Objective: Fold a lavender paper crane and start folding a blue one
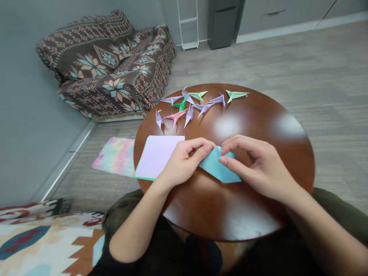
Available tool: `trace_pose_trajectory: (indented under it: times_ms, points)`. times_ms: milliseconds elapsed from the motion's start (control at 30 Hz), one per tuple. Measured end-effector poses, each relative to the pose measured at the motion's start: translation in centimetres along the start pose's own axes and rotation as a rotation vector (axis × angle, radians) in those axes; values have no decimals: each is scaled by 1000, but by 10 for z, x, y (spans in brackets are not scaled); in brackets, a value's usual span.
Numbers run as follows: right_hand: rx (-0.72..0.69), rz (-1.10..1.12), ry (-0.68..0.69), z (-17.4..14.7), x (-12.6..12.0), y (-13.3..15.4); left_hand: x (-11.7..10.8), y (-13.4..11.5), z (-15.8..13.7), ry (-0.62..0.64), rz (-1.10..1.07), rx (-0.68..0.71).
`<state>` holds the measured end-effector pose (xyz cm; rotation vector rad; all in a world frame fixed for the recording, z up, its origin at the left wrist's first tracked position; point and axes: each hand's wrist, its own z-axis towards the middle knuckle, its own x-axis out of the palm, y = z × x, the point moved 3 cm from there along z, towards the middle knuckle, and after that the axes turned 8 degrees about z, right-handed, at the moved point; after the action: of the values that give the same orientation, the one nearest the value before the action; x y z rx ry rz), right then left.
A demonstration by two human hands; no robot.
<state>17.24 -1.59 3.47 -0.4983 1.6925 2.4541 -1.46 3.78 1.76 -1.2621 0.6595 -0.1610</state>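
A folded sheet of light blue origami paper rests on the round table in front of me, with a pointed top and a wide lower edge. My left hand has its thumb and forefinger closed at the paper's upper left edge. From the other side, my right hand brings thumb and forefinger nearly together at the paper's top corner, where a small flap shows between the tips. Its other fingers are curled and partly hidden. Left of the blue sheet lies a stack of square paper, lilac on top with a green edge beneath.
Several folded paper cranes in lilac, green and one pink crane stand along the far side of the brown table. Beyond are a patterned sofa and a pastel rug on the floor. My knees flank the table.
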Motion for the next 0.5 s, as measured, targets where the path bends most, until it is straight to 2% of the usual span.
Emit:
trace_pose_trajectory:
  times_ms: [133, 300, 500]
  points:
    - [-15, 24, -24, 1, 2, -2, 1, 0, 0, 5, -15, -23]
    - [63, 119, -127, -1, 6, -7, 3, 0, -1, 37, -81, -77]
    - [122, 184, -68, 0, 8, -6, 5, 0, -1, 86, -108, -104]
